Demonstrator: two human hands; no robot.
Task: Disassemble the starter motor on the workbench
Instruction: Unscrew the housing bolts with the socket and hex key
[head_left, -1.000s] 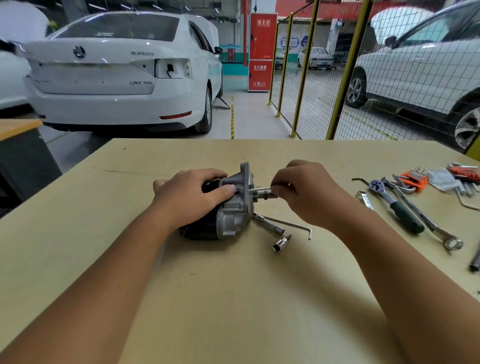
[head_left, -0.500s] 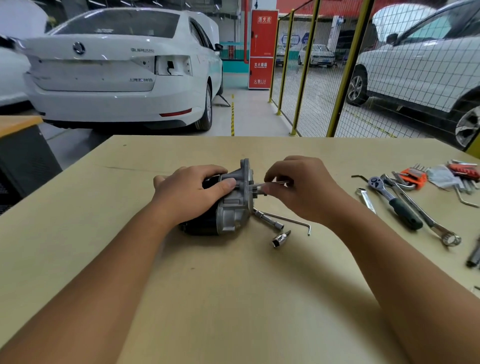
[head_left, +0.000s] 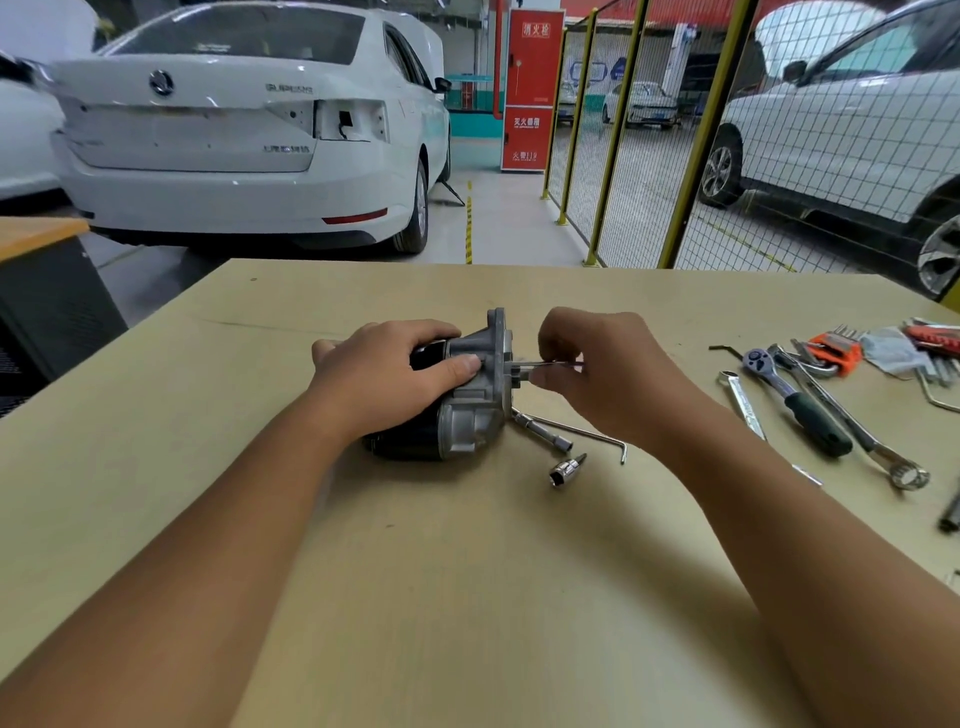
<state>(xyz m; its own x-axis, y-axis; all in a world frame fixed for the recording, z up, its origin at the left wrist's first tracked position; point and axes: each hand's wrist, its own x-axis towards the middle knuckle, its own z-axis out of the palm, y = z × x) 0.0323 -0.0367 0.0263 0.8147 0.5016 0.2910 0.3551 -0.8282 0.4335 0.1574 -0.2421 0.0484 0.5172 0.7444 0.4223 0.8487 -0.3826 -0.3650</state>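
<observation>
Centrally, left hand (head_left: 384, 379): fingers curled over the starter motor (head_left: 452, 410), gripping its body. Right hand (head_left: 608, 374): fingertips pinching a slim metal tool (head_left: 550, 365) set against the motor's right-hand end. Starter motor: black cylindrical body, cast grey aluminium end housing with a raised flange; lies on its side on the surface (head_left: 467, 571), near centre; long axis left to right, housing end pointing right. Just beside it: loose socket (head_left: 563, 470), bent hex key (head_left: 587, 434).
</observation>
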